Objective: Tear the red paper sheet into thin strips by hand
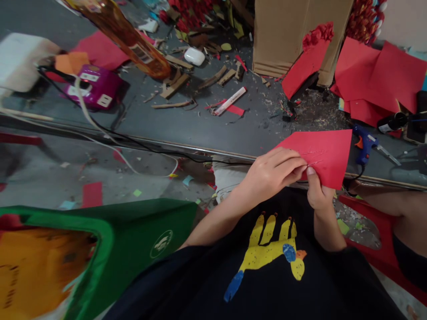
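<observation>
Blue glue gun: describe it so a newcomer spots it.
Start at the grey table, along its near edge on the right. Just right of the red sheet lies the glue gun. It is the only blue tool there, with an orange trigger.

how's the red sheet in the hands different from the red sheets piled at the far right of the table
The held red sheet is a single piece; the red pile is several overlapping sheets. The held red sheet is lifted at the edge of the table, pinched by the left hand and right hand; the red pile lies on the table, untouched. Both are red paper.
</observation>
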Motion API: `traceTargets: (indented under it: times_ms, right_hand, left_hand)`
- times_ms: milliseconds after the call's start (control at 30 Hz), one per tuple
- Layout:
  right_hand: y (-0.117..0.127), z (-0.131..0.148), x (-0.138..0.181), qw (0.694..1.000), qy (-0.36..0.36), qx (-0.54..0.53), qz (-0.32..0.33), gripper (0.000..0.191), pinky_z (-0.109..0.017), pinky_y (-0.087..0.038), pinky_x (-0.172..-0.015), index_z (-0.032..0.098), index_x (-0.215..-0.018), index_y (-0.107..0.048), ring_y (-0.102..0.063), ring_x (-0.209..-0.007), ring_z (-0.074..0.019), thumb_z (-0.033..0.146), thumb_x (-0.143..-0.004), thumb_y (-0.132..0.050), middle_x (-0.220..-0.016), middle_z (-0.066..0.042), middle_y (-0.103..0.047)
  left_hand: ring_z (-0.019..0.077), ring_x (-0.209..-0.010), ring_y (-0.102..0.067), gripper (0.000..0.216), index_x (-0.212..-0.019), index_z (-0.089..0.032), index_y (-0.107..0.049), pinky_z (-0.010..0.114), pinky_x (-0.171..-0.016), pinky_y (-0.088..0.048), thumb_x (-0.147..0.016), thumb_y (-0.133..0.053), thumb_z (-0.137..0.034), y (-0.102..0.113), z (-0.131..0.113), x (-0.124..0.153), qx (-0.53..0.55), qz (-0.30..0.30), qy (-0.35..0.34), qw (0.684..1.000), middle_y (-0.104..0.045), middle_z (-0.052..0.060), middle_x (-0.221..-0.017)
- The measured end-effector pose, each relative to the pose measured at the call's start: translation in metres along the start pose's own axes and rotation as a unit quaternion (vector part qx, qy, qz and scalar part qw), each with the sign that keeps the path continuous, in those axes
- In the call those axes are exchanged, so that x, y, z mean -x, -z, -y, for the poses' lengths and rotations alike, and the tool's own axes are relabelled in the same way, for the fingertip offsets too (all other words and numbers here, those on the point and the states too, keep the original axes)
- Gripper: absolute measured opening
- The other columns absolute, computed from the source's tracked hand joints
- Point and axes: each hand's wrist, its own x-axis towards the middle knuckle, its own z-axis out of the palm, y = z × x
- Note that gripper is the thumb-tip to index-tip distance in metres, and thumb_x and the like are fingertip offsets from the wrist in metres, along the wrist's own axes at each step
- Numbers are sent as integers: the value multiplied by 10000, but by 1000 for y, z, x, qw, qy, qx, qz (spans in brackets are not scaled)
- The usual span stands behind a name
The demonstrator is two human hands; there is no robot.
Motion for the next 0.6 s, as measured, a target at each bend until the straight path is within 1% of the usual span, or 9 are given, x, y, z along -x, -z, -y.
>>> traceTargets:
  times_ms: [133,300,467,533,600]
  right_hand:
    - [-4,0,1,998,-25,-52,-13,324,-245,-580,-875,308,-1122,-642,-705,-907,-117,111,-894,-523,-1004,52,-730]
    - [-2,-1,4,999,-39,-34,1,278,-289,-592,-873,285,-1105,-647,-710,-916,-146,150,-891,-532,-1004,30,-728]
    - [1,-5,7,999,-37,-15,-1,282,-346,-578,-939,285,-1146,-628,-695,-977,-157,186,-905,-521,-1043,15,-716]
    - [1,-6,7,1000,-27,-14,0,300,-341,-576,-940,289,-1167,-616,-691,-984,-153,179,-905,-522,-1058,16,-713]
    - [1,-6,5,1000,-16,-2,6,288,-325,-588,-903,278,-1153,-624,-697,-948,-150,174,-905,-521,-1033,11,-717]
  left_hand:
    - [124,-791,-652,27,-911,-140,-594,249,-758,-563,-905,-595,-166,-3,-1,-1,24,-18,18,999,-694,46,-854]
    - [115,-781,-643,40,-899,-143,-597,241,-749,-554,-912,-588,-180,-4,-3,0,42,-27,44,998,-691,39,-838]
    - [129,-908,-667,141,-1043,-141,-622,250,-806,-554,-917,-589,-194,0,2,4,40,16,5,999,-700,66,-976]
    - [130,-900,-669,138,-1044,-138,-625,251,-797,-554,-925,-572,-183,1,3,4,20,27,-9,999,-703,66,-983]
    - [132,-859,-669,110,-1007,-128,-623,250,-775,-552,-922,-577,-180,0,2,2,-5,22,-16,1000,-706,62,-946]
